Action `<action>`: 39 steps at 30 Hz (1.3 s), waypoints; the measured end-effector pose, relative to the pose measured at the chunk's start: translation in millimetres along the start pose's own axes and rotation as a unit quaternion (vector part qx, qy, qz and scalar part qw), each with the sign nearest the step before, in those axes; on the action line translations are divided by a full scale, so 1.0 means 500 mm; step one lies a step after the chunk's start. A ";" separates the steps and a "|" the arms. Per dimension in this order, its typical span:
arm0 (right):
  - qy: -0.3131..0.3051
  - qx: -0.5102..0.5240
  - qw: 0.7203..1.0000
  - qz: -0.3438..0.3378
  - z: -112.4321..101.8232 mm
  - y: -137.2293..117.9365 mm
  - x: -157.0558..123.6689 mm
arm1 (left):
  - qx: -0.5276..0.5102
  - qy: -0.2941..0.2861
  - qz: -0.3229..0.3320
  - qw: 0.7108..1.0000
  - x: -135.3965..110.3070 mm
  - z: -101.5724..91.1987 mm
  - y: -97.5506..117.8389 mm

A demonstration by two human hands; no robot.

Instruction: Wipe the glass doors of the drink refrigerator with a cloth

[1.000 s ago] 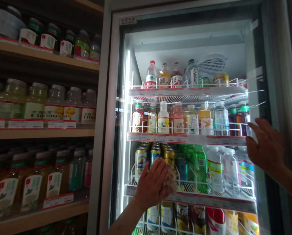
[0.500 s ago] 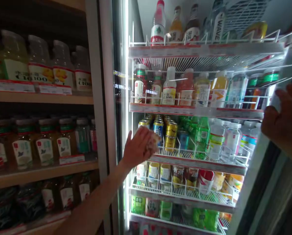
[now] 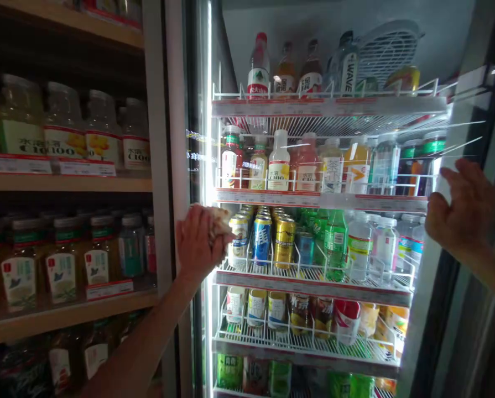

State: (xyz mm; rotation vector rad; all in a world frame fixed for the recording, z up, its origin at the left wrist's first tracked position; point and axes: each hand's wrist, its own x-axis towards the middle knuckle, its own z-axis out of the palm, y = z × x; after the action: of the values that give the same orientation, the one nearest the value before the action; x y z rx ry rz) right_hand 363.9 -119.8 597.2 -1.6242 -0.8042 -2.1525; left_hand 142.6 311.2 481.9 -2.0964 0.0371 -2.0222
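My left hand [image 3: 197,243] is closed on a crumpled light cloth [image 3: 220,221] and presses it to the glass door [image 3: 197,138] of a lit drinks fridge, near the door's left edge, level with the row of cans [image 3: 261,237]. At the door's right edge, my right hand [image 3: 463,207] rests on the glass with fingers spread and holds nothing. Behind the glass, wire shelves [image 3: 313,276] carry bottles and cans.
To the left of the fridge stand dim wooden shelves [image 3: 64,182] stocked with rows of labelled drink bottles [image 3: 64,132] and red price strips. The dark fridge frame [image 3: 450,287] runs down the right side.
My left hand has slid the cloth left and up across the glass, from the middle of the can shelf to the door's left edge. The camera view has dropped lower, then lifted a little.
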 end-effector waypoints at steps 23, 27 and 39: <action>0.011 -0.055 0.998 0.001 0.009 -0.002 -0.004 | -0.029 -0.024 0.146 0.989 0.069 0.034 0.081; -0.001 -0.052 0.999 0.014 0.007 -0.008 -0.003 | 0.033 0.037 -0.012 0.999 0.129 0.043 0.069; 0.005 -0.045 0.999 0.027 0.002 -0.021 0.002 | 0.005 0.007 0.050 0.999 0.233 0.073 0.129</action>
State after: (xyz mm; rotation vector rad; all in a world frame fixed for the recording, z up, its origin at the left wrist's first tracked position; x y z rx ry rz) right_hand 358.2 -110.9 595.9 -1.6581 -0.6636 -2.1857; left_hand 193.3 233.4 583.9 -2.0305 0.1319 -1.9752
